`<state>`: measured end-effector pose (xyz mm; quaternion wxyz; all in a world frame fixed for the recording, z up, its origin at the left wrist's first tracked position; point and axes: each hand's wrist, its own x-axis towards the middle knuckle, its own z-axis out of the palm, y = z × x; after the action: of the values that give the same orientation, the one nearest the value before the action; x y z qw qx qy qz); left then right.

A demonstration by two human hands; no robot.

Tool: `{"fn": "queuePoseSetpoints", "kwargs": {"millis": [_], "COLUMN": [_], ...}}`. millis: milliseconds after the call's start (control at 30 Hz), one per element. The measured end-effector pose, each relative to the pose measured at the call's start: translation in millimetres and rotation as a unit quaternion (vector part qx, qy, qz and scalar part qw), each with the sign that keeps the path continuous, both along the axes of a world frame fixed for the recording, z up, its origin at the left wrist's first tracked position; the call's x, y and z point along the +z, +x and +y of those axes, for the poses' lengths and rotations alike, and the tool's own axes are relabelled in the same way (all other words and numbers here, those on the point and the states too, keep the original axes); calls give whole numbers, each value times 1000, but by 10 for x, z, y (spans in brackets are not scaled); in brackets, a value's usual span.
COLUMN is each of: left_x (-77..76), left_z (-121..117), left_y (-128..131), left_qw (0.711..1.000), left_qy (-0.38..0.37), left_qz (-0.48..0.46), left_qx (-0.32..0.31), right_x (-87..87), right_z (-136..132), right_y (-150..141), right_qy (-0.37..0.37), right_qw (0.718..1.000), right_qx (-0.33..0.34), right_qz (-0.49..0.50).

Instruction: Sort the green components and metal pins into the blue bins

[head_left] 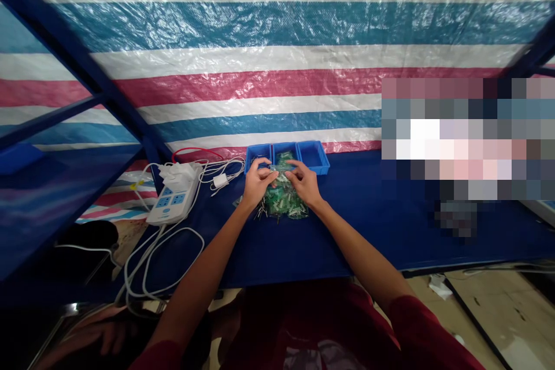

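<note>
My left hand (259, 183) and my right hand (306, 183) pinch a small clear plastic bag (281, 168) between thumbs and fingers, one at each side. What is inside the bag is too small to make out. Directly below it lies a pile of small clear and green-tinted bags (284, 202) on the blue table. Thin loose metal pieces (261, 209) are scattered near my left wrist. Behind my hands stand three joined blue bins; green-tinted bags fill part of the middle bin (285, 147), and the right bin (313, 156) shows its bare floor. My left fingers partly cover the left bin (259, 151).
To the left, a white power strip (173, 196) with plugged-in adapters lies among looping white cables (150, 277). A white charger (220, 180) rests nearby. A striped tarp (260, 23) hangs behind the table (368, 219). Another person's hand (104, 335) shows at lower left; a pixelated patch covers the right.
</note>
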<state>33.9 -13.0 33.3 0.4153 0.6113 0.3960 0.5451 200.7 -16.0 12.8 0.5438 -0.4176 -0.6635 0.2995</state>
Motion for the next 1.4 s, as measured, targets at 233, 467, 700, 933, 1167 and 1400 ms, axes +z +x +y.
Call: {"fn": "queuePoseSetpoints", "kwargs": {"millis": [233, 467, 700, 933, 1167, 1400], "left_x": [-10, 4, 5, 65, 237, -133], "left_z": [28, 71, 61, 71, -39, -281], "left_y": [-47, -110, -167, -251, -387, -669], "left_qw": [1000, 989, 986, 935, 869, 840], "left_qy": [2, 55, 14, 97, 30, -7], "left_qz": [8, 133, 165, 268, 477, 542], "left_qx": [-5, 15, 29, 211, 131, 0], "right_x": [50, 17, 73, 41, 135, -33], "right_z": [-23, 8, 43, 77, 84, -142], "right_y": [7, -17, 27, 33, 199, 476], "right_qy": [64, -86, -204, -237, -144, -19], "right_qw": [997, 992, 957, 926, 990, 926], "right_qx": [32, 46, 173, 105, 1, 105], "right_qz": [-12, 85, 113, 275, -9, -363]}}
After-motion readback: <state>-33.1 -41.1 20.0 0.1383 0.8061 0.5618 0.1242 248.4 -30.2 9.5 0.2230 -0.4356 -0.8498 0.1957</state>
